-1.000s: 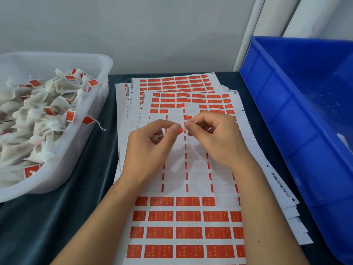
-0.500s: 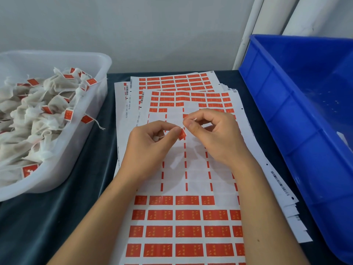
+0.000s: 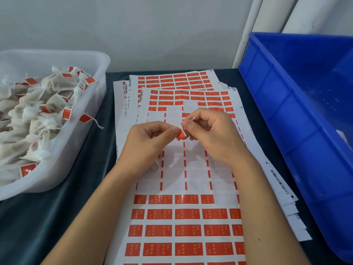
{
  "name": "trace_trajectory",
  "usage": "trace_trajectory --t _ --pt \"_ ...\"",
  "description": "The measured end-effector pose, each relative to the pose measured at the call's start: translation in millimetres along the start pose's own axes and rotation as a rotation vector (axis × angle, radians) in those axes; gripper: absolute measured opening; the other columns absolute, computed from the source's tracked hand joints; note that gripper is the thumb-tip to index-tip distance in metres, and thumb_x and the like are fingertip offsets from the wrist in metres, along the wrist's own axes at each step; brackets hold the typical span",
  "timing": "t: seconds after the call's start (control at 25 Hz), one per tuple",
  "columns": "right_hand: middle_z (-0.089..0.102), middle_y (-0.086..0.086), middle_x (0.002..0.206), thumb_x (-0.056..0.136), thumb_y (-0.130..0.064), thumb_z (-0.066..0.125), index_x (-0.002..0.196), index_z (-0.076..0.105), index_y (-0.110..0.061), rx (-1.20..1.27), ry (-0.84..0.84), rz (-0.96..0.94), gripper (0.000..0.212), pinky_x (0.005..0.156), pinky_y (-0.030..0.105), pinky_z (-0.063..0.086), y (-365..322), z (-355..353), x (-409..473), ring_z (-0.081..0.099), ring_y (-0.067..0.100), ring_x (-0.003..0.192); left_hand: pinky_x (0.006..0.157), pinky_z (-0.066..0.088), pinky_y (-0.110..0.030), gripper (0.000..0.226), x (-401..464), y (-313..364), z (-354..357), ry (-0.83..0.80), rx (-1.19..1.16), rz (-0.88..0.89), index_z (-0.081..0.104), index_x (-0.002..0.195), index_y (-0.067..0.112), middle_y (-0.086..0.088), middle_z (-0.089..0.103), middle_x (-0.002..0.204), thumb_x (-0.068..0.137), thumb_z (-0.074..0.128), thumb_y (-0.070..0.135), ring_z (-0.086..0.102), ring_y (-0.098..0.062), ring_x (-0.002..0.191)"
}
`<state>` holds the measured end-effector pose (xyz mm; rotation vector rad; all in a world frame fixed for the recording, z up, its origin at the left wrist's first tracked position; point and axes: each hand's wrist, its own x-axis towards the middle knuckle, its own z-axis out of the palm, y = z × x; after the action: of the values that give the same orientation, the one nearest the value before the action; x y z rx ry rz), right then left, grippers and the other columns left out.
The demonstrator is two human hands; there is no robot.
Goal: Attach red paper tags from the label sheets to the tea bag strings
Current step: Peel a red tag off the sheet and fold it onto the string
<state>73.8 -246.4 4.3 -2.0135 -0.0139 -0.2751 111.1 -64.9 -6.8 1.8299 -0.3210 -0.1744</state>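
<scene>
A small red paper tag (image 3: 180, 134) hangs between my two hands above the top label sheet (image 3: 187, 217). My left hand (image 3: 149, 144) pinches the tag's left edge with thumb and forefinger, and a bit of white tea bag (image 3: 155, 165) shows under its palm. My right hand (image 3: 212, 136) pinches a thin white string (image 3: 192, 119) right beside the tag. The sheet's middle rows are peeled bare; rows of red labels fill its near and far parts.
A clear plastic tub (image 3: 84, 142) at the left holds several tea bags with red tags (image 3: 66, 113). A large blue crate (image 3: 298, 119) stands at the right. More label sheets (image 3: 172, 79) lie stacked underneath on the dark cloth (image 3: 47, 222).
The red tag has come further into view between my fingertips, hanging lower from my left hand. Both hands stayed almost in place above the sheet.
</scene>
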Motion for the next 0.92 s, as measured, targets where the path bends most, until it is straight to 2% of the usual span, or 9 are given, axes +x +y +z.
trace_trajectory --t 0.24,0.52,0.92 --pt "0.074 -0.021 0.082 0.100 -0.029 0.066 0.094 0.071 -0.031 -0.010 0.002 0.006 0.008 0.073 0.014 0.055 0.3 0.2 -0.5 0.072 0.000 0.083 0.049 0.046 -0.012 0.017 1.1 -1.8 -0.5 -0.003 -0.002 -0.002 0.082 0.083 0.041 0.014 0.069 0.062 0.095 0.070 0.039 0.059 -0.001 0.050" --pt "0.073 -0.021 0.082 0.100 -0.028 0.066 0.093 0.071 -0.032 -0.007 0.006 -0.003 0.009 0.071 0.010 0.056 0.2 0.6 0.0 0.072 0.001 0.083 0.051 0.047 -0.010 0.016 1.0 -0.6 0.1 -0.004 0.009 -0.009 0.081 0.083 0.042 0.016 0.072 0.068 0.095 0.070 0.040 0.063 0.000 0.057" --pt "0.073 -0.021 0.081 0.100 -0.027 0.067 0.091 0.070 -0.032 -0.006 0.009 -0.005 0.011 0.071 0.008 0.054 -1.0 1.0 -0.5 0.072 0.000 0.081 0.050 0.048 -0.011 0.018 0.9 -0.9 0.7 0.004 0.016 -0.005 0.080 0.080 0.047 0.012 0.071 0.064 0.094 0.071 0.041 0.059 -0.003 0.052"
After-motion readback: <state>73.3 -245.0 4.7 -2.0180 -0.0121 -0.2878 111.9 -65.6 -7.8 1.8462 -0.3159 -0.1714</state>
